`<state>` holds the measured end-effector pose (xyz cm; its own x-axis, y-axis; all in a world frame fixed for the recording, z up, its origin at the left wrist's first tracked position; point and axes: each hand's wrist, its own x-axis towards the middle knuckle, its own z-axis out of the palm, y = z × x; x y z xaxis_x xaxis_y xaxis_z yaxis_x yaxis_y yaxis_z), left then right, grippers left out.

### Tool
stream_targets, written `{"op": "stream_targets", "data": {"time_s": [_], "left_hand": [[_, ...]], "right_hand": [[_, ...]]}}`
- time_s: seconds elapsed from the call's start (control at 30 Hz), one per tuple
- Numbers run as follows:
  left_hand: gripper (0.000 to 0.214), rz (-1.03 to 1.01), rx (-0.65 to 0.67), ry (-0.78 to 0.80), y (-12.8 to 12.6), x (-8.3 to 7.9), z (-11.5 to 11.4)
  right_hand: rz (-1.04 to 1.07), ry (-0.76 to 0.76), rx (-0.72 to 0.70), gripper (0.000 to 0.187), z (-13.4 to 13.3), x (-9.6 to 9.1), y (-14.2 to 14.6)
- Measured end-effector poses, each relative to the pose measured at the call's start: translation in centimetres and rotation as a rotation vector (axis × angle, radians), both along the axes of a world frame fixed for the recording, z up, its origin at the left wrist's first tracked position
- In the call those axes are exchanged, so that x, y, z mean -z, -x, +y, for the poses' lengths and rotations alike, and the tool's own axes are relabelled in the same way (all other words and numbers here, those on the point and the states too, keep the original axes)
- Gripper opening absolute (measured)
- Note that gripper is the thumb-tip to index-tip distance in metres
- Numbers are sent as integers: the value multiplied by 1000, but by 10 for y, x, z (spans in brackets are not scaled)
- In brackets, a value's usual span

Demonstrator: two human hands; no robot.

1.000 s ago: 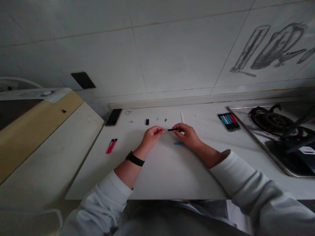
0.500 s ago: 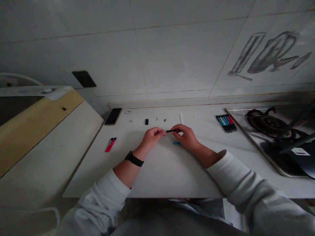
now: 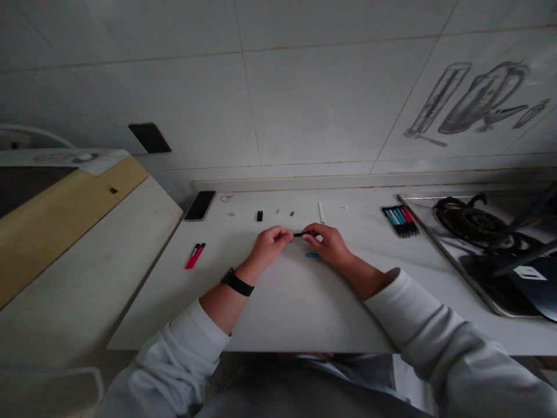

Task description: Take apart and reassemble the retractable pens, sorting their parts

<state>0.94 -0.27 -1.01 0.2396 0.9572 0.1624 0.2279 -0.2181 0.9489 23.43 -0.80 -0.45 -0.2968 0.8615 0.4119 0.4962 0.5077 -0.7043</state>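
At frame centre, a thin black pen part (image 3: 298, 234) is pinched between right hand (image 3: 329, 244) and left hand (image 3: 270, 244), seemingly joined; the ends should be kept aligned.

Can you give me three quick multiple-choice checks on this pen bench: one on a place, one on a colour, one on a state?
1. Where does the phone lie?
A. At the counter's far left corner
B. On the stove
C. Beside the pen row

2. What colour is the short part lying on the counter by the right hand?
A. Red
B. Blue
C. Yellow

3. How is the thin black part held?
A. Lying loose on the counter
C. Pinched in the left hand alone
B. Pinched between both hands

Answers:
1 A: the phone sits at the far left corner, near the wall.
2 B: it shows light blue beside the right hand.
3 B: the left hand and right hand meet at its two ends, above the counter.
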Motion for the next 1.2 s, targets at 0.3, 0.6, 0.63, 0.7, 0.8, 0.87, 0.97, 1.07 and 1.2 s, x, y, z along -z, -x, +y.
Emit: {"op": "stream_targets", "data": {"time_s": [0.3, 0.6, 0.63, 0.7, 0.8, 0.87, 0.97, 1.07, 1.2], "left_hand": [[18, -1, -40, -3, 0, 1, 2], [16, 50, -90, -58, 0, -5, 0], [16, 54, -91, -62, 0, -5, 0], [15, 55, -90, -67, -1, -7, -1], [13, 53, -89, -77, -1, -8, -2], [13, 53, -93, -82, -1, -7, -2], [13, 54, -96, -79, 0, -5, 0], [14, 61, -98, -87, 1, -2, 1], [14, 66, -97, -91, 1, -1, 1]], "right_hand": [[-13, -14, 12, 17, 0, 2, 1], [-71, -86, -19, 19, 3, 2, -5], [-82, -95, -9, 15, 3, 2, -5], [-101, -96, 8, 15, 3, 1, -5], [-105, -97, -1, 18, 3, 0, -6], [-107, -113, -21, 20, 4, 0, -6], [-147, -125, -14, 17, 4, 0, -5], [-168, -107, -11, 19, 3, -1, -5], [-150, -122, -36, 15, 3, -2, -5]]}}
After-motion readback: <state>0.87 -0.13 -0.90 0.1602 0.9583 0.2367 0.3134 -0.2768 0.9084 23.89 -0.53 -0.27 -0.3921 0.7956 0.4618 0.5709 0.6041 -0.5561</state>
